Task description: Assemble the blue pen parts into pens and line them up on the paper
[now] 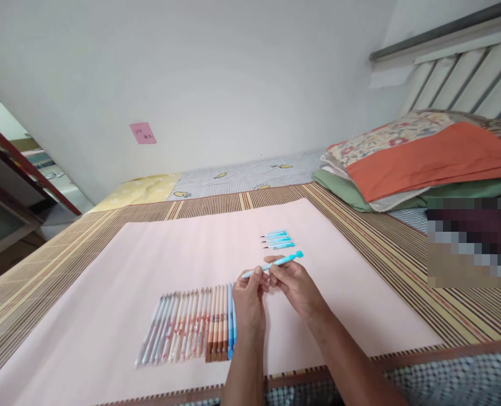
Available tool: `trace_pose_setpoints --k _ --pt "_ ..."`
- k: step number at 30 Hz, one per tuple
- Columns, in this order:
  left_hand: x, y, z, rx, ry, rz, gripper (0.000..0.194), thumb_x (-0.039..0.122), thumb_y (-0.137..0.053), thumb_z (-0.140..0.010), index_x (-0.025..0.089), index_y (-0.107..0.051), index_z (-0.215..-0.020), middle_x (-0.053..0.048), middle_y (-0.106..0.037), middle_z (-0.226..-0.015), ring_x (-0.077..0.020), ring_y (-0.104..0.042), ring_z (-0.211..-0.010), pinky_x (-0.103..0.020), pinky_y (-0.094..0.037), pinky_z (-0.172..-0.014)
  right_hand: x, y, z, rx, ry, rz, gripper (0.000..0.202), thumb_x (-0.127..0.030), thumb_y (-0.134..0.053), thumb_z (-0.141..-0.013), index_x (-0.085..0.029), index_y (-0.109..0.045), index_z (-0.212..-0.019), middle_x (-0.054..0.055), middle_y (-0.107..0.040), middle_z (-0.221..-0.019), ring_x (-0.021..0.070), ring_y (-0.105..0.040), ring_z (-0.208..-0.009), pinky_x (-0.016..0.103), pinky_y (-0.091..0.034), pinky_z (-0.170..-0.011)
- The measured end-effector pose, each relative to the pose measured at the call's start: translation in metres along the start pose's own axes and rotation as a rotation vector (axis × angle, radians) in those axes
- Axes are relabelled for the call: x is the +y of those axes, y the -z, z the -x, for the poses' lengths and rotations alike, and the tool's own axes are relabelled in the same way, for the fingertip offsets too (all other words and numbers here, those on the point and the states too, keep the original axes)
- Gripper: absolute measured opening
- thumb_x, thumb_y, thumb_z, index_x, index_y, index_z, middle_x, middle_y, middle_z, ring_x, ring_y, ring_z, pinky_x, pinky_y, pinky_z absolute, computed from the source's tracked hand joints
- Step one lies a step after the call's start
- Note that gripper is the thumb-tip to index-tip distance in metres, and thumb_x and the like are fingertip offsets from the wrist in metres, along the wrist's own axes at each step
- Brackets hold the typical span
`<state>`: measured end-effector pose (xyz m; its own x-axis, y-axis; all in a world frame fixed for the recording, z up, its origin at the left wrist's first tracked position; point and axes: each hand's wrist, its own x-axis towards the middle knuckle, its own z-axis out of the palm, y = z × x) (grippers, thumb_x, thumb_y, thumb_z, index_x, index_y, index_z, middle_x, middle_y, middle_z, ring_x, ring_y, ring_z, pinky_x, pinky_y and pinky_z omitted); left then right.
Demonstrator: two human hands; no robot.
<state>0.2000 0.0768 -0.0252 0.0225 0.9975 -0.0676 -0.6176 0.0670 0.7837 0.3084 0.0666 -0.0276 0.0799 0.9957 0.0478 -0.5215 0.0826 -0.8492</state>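
Note:
Between my two hands is a light-blue pen (286, 260), tilted with its bright blue end up to the right. My left hand (250, 293) pinches the pale lower end, while the fingers of my right hand (292, 285) close around its middle. Just beyond them lie several short blue-and-white pen pieces (280, 239) with dark tips pointing left. To the left of my left hand, a row of pens (186, 327) lies side by side: greyish, white with red marks, then peach-and-brown pens (219, 327). Blue pens (230, 321) at the row's right end are partly hidden by my left hand.
Everything rests on a large pale pink sheet (149, 254) over a striped woven mat (343, 231). Folded bedding (428, 158) is piled at the right, near a white radiator (470, 73). A pink note (142, 133) is stuck on the wall behind.

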Motion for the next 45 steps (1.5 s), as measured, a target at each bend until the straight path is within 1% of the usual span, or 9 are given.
trace_pose_setpoints --k 5,10,13,16,19,22,27,33,45 --pt "-0.001 0.001 -0.002 -0.004 0.098 0.054 0.036 0.04 -0.092 -0.059 0.012 -0.07 -0.065 -0.003 -0.068 -0.063 -0.009 -0.057 -0.055 -0.02 -0.044 -0.056 0.009 -0.001 0.0 0.11 0.075 0.099 0.036 -0.046 -0.081 -0.079 -0.018 -0.074 -0.1 -0.002 -0.061 -0.066 0.0135 -0.055 -0.063 0.032 -0.047 -0.066" --pt "-0.001 0.006 -0.002 -0.007 -0.033 -0.033 0.032 0.039 -0.09 -0.065 0.013 -0.073 -0.071 -0.004 -0.07 -0.066 -0.0091 -0.056 -0.057 -0.022 -0.046 -0.061 0.01 -0.01 0.001 0.161 0.061 0.051 0.038 -0.05 -0.083 -0.075 -0.018 -0.074 -0.093 -0.004 -0.057 -0.058 0.0131 -0.053 -0.061 0.032 -0.047 -0.068" --pt "0.001 0.008 -0.002 -0.012 -0.101 -0.131 0.028 0.037 -0.087 -0.07 0.013 -0.073 -0.075 -0.004 -0.07 -0.066 -0.0104 -0.058 -0.06 -0.023 -0.048 -0.065 0.008 -0.013 0.001 0.146 0.025 -0.01 0.038 -0.051 -0.084 -0.073 -0.018 -0.074 -0.089 -0.004 -0.055 -0.056 0.0129 -0.051 -0.06 0.032 -0.047 -0.069" --pt "0.004 0.009 -0.003 -0.009 -0.084 -0.111 0.03 0.037 -0.087 -0.069 0.013 -0.073 -0.076 -0.003 -0.069 -0.065 -0.0095 -0.057 -0.059 -0.022 -0.047 -0.062 0.002 -0.008 0.0 0.054 0.004 -0.03 0.04 -0.053 -0.083 -0.075 -0.018 -0.075 -0.093 -0.001 -0.06 -0.066 0.0144 -0.053 -0.065 0.033 -0.047 -0.071" --pt "0.005 0.008 -0.004 0.03 0.003 -0.006 0.034 0.038 -0.091 -0.063 0.012 -0.072 -0.075 -0.004 -0.071 -0.067 -0.0076 -0.055 -0.055 -0.02 -0.045 -0.057 -0.007 -0.001 -0.001 -0.013 -0.023 -0.118 0.059 -0.072 -0.069 -0.078 -0.017 -0.077 -0.101 0.005 -0.065 -0.082 0.0173 -0.056 -0.072 0.034 -0.047 -0.072" --pt "0.006 0.007 -0.005 0.026 0.059 0.054 0.034 0.036 -0.092 -0.061 0.012 -0.071 -0.074 -0.005 -0.071 -0.068 -0.0072 -0.055 -0.054 -0.019 -0.045 -0.055 -0.015 0.003 0.0 -0.003 -0.065 -0.202 0.078 -0.086 -0.047 -0.08 -0.017 -0.078 -0.1 0.007 -0.063 -0.08 0.0197 -0.055 -0.071 0.035 -0.047 -0.071" --pt "0.008 0.008 -0.004 -0.009 0.057 0.072 0.033 0.035 -0.092 -0.062 0.012 -0.072 -0.074 -0.004 -0.071 -0.068 -0.0073 -0.057 -0.054 -0.019 -0.047 -0.054 -0.014 0.003 -0.001 -0.019 -0.14 -0.224 0.068 -0.078 -0.052 -0.083 -0.017 -0.079 -0.096 0.007 -0.061 -0.076 0.0202 -0.054 -0.072 0.035 -0.046 -0.071" --pt "0.013 0.002 -0.001 -0.096 0.009 0.05 0.029 0.036 -0.089 -0.066 0.013 -0.072 -0.072 -0.004 -0.071 -0.067 -0.0142 -0.065 -0.062 -0.027 -0.054 -0.064 -0.009 0.002 0.0 -0.115 -0.176 -0.344 0.063 -0.073 -0.053 -0.086 -0.017 -0.079 -0.101 0.008 -0.066 -0.079 0.0226 -0.058 -0.079 0.042 -0.048 -0.084" --pt "0.014 -0.003 0.001 -0.046 -0.024 0.045 0.032 0.037 -0.09 -0.064 0.014 -0.069 -0.071 -0.003 -0.069 -0.065 -0.0144 -0.064 -0.06 -0.027 -0.052 -0.061 -0.007 0.004 0.003 -0.129 -0.187 -0.368 0.069 -0.078 -0.048 -0.085 -0.018 -0.079 -0.102 0.01 -0.067 -0.082 0.0249 -0.06 -0.084 0.044 -0.047 -0.09"
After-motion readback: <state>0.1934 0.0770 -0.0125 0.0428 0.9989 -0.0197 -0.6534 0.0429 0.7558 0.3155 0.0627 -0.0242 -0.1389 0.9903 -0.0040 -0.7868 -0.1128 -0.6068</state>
